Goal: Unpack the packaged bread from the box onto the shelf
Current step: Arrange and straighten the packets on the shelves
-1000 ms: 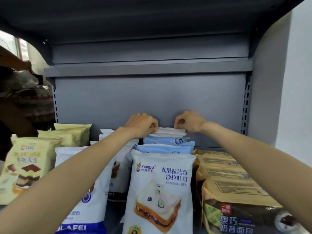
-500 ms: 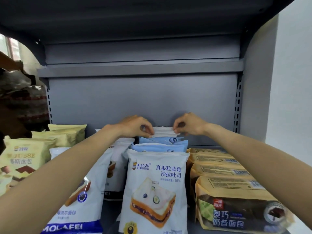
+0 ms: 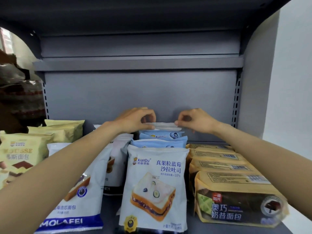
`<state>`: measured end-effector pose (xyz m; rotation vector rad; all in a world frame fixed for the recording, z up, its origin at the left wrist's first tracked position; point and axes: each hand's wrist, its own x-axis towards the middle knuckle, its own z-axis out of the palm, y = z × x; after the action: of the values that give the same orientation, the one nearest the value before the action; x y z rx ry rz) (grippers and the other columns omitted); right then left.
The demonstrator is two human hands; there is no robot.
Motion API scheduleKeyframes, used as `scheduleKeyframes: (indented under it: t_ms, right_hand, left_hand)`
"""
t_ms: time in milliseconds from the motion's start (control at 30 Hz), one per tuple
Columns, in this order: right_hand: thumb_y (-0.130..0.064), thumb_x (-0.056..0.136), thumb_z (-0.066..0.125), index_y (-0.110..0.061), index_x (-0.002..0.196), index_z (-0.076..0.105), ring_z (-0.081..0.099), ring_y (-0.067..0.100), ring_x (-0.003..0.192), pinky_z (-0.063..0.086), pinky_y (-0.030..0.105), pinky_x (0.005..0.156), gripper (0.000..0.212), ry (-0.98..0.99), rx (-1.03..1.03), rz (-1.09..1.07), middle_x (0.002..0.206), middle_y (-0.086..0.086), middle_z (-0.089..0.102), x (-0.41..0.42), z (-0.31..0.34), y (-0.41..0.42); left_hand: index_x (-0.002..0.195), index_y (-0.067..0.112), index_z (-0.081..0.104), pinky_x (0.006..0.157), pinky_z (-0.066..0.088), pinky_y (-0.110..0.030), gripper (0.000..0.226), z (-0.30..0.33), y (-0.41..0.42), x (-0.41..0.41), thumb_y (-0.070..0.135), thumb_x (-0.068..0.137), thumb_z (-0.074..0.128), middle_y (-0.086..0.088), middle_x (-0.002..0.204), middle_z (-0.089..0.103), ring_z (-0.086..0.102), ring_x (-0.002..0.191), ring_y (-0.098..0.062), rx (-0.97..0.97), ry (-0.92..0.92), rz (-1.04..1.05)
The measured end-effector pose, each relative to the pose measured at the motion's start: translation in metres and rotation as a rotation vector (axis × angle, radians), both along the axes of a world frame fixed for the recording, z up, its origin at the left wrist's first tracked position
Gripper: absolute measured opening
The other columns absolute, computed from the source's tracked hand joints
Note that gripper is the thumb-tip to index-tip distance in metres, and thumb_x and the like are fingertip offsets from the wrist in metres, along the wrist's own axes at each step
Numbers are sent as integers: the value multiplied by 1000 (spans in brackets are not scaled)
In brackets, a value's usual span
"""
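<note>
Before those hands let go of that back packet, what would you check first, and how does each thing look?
1. Left hand holds the back packet by its top seal: ok, fingers pinch the left corner.
2. Right hand holds the other corner: ok, pinching the right end.
3. Packet stands upright behind the blueberry row: ok as far as its top edge shows; its body is hidden.
4. Packet's base sits on the shelf: cannot tell, hidden by packets in front.
5. Room behind, toward the back panel: cannot tell.
6. Neighbouring rows undisturbed: ok, brown packets and white packets stand in line.
</note>
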<state>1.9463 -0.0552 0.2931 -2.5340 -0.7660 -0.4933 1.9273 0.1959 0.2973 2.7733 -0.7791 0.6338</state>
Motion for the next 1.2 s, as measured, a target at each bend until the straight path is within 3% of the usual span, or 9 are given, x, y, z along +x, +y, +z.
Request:
scheduleKeyframes:
  t_ms: [133,233,400,533,667,800,967,1100,1200]
  right_hand:
    - [-37,90,60,-15,109,56,67,19,65,58,26,55,30,422,-12,21,103,9,64,-16,-2,0]
    - [-28,89,64,-11,110,57,65,17,63,57,23,54,28,433,64,6,104,14,66,-14,-6,4]
    - [-18,83,71,-10,95,61,62,21,73,55,23,56,17,326,118,-46,87,7,64,-12,-10,12]
    - [-13,87,66,-10,91,63,63,19,64,58,29,61,6,293,269,-48,89,10,66,-17,-10,12]
    - [-37,100,41,-12,112,59,70,24,78,60,29,63,33,522,360,-32,111,13,66,-37,-6,7]
    - [-52,97,34,-21,142,36,67,29,98,59,33,77,54,572,302,-34,144,9,43,-59,-11,4]
    - [-46,95,43,-28,145,27,55,18,110,40,24,96,56,175,56,-22,143,4,43,-96,-21,1]
    - [-54,86,50,-34,142,29,44,15,128,36,36,109,63,294,387,87,141,-8,42,-124,-40,3]
    - [-29,88,64,-37,146,18,45,12,129,33,39,112,74,426,547,239,137,-13,44,-145,-61,8]
  left_hand:
    - [86,27,71,70,44,-22,10,5,-4,-8,35,81,73,12,82,68,56,72,-2,87,251,-81]
    - [94,19,72,68,45,-15,10,3,-7,-6,22,85,70,17,76,66,56,64,8,95,346,-82]
    - [87,17,67,61,40,-15,3,0,-8,-9,20,87,67,15,68,57,49,56,4,72,287,-70]
    - [94,14,65,72,40,-22,10,-9,1,-14,23,89,64,6,85,58,50,76,-11,-12,102,-15]
    - [86,19,66,68,39,-15,4,-24,2,-20,19,89,64,8,83,61,52,73,-7,-189,102,-11]
    - [94,17,67,80,49,-30,15,-20,1,-32,25,95,54,2,100,68,61,91,-13,-424,131,83]
    - [119,38,50,95,41,-29,59,-19,-7,-88,75,73,51,12,122,47,50,108,-7,-365,66,95]
    - [141,44,19,102,28,-23,92,-49,-22,-132,61,64,67,13,142,20,27,123,0,-509,121,22]
    - [144,44,5,110,19,-26,110,-73,-28,-145,47,63,80,6,155,4,12,139,-4,-587,150,10]
